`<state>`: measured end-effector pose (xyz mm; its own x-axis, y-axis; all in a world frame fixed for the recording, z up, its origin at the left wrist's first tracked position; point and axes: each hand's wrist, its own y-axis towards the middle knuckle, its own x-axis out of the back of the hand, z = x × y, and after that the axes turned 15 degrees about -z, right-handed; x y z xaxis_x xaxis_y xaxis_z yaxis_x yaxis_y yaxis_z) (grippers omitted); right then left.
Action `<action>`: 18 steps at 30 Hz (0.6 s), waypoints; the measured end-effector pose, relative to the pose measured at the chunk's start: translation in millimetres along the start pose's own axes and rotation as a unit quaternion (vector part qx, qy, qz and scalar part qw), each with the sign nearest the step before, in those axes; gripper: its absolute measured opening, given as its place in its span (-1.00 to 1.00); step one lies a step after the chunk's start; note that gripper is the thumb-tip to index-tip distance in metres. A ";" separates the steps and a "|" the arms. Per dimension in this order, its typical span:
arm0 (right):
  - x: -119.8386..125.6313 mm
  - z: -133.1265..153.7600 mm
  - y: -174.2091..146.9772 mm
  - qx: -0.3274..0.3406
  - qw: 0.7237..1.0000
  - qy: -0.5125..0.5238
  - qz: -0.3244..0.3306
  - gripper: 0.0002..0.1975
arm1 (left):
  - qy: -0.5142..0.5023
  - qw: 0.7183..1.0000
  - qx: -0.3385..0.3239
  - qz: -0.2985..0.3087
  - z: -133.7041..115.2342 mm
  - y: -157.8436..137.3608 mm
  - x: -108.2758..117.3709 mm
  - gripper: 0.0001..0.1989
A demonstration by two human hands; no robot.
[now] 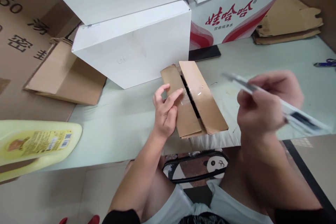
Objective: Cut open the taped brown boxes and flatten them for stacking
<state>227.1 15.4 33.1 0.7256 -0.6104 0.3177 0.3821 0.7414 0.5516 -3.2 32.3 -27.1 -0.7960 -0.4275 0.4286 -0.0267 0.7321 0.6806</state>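
A small brown cardboard box (pixel 211 112) lies on the table, its two top flaps nearly meeting over a dark gap, with pieces of clear tape on them. My left hand (pixel 166 113) rests against the box's left flap, fingers apart and partly bent, the index finger reaching over the flap toward the gap. Off to the right of the box, my right hand (pixel 262 99) is closed around a box cutter (pixel 306 113). Its narrow grey tip points left toward the box, and its white handle sticks out behind the hand. Motion blurs both that hand and the cutter.
White cartons (pixel 136 45) and a red-and-white carton (pixel 225 24) stand along the back. A dark flat object (pixel 204 53) lies before them. Folded cardboard (pixel 288 24) is at back right, a purple-handled item (pixel 325 63) at the right edge, a yellow bottle (pixel 70 140) at left.
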 end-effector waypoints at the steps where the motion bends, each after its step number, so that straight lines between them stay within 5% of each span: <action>1: -5.4 -6.2 3.8 -0.011 0.999 -0.007 -0.039 -0.83 | -0.002 1.000 0.007 0.007 -1.3 2.0 3.1 -0.51; 3: -17.1 -19.0 10.5 -0.038 0.995 -0.061 -0.062 -0.80 | 0.003 1.000 0.014 0.023 -4.8 6.8 10.5 -0.50; 8: -33.3 -39.7 13.4 -0.056 0.937 -0.296 0.178 -0.58 | -0.001 0.995 0.004 0.096 -16.5 14.0 26.3 -0.39; 14: -33.6 -45.2 10.4 -0.060 0.882 -0.364 0.294 -0.58 | 0.006 0.989 0.049 0.136 -22.8 15.2 28.1 -0.75; 18: -33.0 -50.6 9.7 -0.084 0.863 -0.356 0.348 -0.49 | 0.020 0.984 0.120 0.134 -34.7 21.0 29.9 -0.56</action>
<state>235.8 56.7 -11.0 0.2998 0.0263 0.9536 0.1173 0.9910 -0.0642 -6.7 16.5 20.6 -0.7701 -0.2190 0.5992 0.0353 0.9232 0.3828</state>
